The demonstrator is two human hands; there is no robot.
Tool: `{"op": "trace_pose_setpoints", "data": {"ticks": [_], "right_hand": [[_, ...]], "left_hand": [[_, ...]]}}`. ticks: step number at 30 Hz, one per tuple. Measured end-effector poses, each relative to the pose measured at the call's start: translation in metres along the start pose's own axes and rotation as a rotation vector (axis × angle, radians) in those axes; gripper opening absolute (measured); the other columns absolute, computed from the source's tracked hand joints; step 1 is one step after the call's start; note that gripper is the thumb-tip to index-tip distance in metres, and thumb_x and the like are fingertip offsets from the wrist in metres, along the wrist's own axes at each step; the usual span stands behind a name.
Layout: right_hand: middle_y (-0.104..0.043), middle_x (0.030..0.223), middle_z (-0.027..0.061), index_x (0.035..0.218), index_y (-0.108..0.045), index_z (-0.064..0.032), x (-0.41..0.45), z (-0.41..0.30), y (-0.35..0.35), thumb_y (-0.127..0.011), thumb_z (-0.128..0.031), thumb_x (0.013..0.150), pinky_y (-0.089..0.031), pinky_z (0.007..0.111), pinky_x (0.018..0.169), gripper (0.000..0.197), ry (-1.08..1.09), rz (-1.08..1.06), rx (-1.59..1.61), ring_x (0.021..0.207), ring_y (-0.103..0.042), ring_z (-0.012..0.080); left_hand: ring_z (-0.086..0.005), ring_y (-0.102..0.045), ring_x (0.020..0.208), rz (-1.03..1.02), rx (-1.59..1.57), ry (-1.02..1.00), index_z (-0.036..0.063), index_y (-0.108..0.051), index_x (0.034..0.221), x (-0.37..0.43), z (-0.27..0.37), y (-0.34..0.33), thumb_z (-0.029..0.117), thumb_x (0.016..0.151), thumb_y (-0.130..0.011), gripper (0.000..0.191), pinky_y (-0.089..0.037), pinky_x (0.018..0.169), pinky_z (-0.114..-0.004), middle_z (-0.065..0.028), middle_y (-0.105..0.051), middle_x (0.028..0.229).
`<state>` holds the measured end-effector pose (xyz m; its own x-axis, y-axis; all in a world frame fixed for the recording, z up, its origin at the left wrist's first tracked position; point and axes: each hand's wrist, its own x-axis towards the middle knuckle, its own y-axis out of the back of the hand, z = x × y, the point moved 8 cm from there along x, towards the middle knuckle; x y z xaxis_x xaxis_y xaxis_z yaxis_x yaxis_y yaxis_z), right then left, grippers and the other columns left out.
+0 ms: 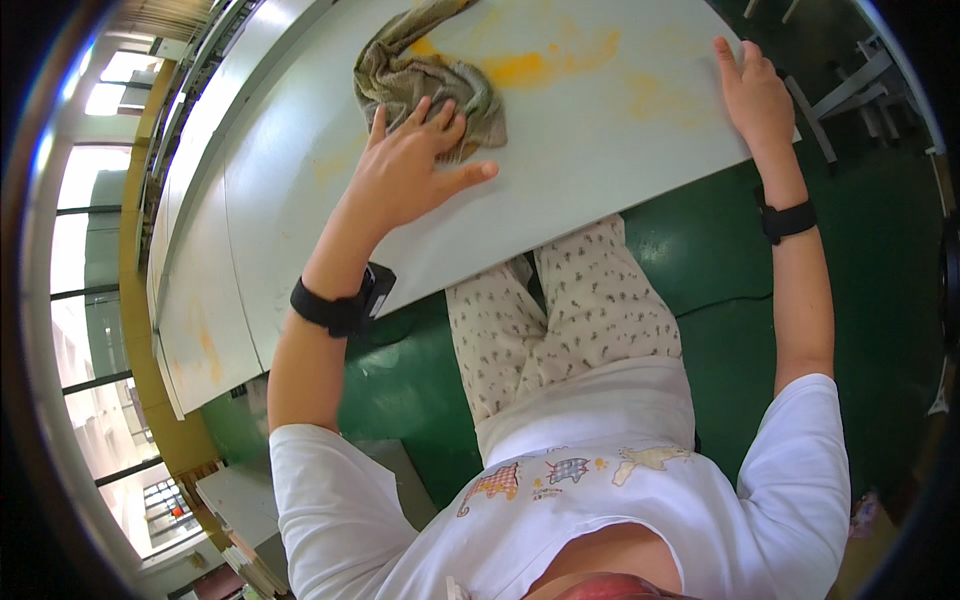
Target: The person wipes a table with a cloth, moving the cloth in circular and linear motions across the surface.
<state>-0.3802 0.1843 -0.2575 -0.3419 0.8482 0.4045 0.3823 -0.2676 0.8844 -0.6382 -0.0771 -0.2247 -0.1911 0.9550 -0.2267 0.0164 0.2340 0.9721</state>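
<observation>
My left hand [420, 169] is spread over the near edge of a crumpled grey-brown cloth [427, 82], its fingertips on the fabric and its thumb pointing right over the white tabletop [585, 150]. A twisted end of the cloth runs up out of view. Orange-yellow smears [525, 69] mark the tabletop just right of the cloth. My right hand [757, 97] lies at the right end of the table with the thumb apart from the fingers. Nothing shows in its grasp, and the finger ends are partly foreshortened.
Black straps with small devices circle both forearms, one strap [787, 221] on the right. Metal furniture legs [847, 97] stand beyond the table's right end. Fainter orange stains [206, 341] mark the left tabletop. A dark cable [724, 301] crosses the green floor [720, 345]. Windows line the left.
</observation>
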Motion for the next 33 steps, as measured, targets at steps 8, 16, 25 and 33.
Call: {"op": "trace_pose_setpoints", "data": {"ticks": [8, 16, 25, 33], "right_hand": [[-0.061, 0.096, 0.0228, 0.106, -0.051, -0.002, 0.0, 0.004, 0.006, -0.024, -0.068, 0.087, -0.05, 0.046, 0.072, 0.074, 0.034, 0.058, -0.021, 0.085, -0.062, 0.0383], [-0.058, 0.106, 0.022, 0.109, -0.048, -0.0035, 0.007, 0.005, 0.001, -0.03, -0.061, 0.09, -0.048, 0.046, 0.077, 0.063, -0.031, -0.028, 0.035, 0.094, -0.058, 0.0396], [-0.06, 0.099, 0.0239, 0.102, -0.05, 0.0001, 0.006, -0.009, 0.006, -0.034, -0.053, 0.092, -0.048, 0.047, 0.077, 0.056, -0.059, -0.083, 0.072, 0.091, -0.059, 0.0405], [-0.057, 0.107, 0.0248, 0.111, -0.044, 0.0007, 0.001, -0.012, 0.005, -0.036, -0.051, 0.092, -0.045, 0.048, 0.082, 0.056, -0.047, -0.17, 0.076, 0.096, -0.056, 0.0414]], "left_hand": [[-0.0258, -0.024, 0.136, 0.045, -0.002, -0.022, 0.0081, -0.041, 0.135, 0.066, 0.001, 0.012, 0.065, 0.087, -0.036, 0.075, -0.007, 0.111, -0.053, -0.0095, -0.036, 0.143], [-0.0287, -0.037, 0.129, -0.059, -0.085, 0.059, 0.0081, -0.044, 0.134, 0.131, -0.005, 0.022, 0.072, 0.081, -0.035, 0.083, -0.013, 0.111, -0.047, -0.0109, -0.041, 0.139], [-0.0318, -0.028, 0.134, -0.035, 0.012, -0.14, 0.0118, -0.04, 0.137, 0.055, 0.048, 0.009, 0.069, 0.082, -0.041, 0.079, -0.008, 0.109, -0.058, -0.0122, -0.031, 0.145], [-0.0297, -0.021, 0.137, 0.189, -0.348, -0.126, 0.0182, -0.04, 0.137, -0.047, 0.04, 0.012, 0.04, 0.087, -0.056, 0.057, -0.003, 0.109, -0.058, -0.0092, -0.029, 0.146]]}}
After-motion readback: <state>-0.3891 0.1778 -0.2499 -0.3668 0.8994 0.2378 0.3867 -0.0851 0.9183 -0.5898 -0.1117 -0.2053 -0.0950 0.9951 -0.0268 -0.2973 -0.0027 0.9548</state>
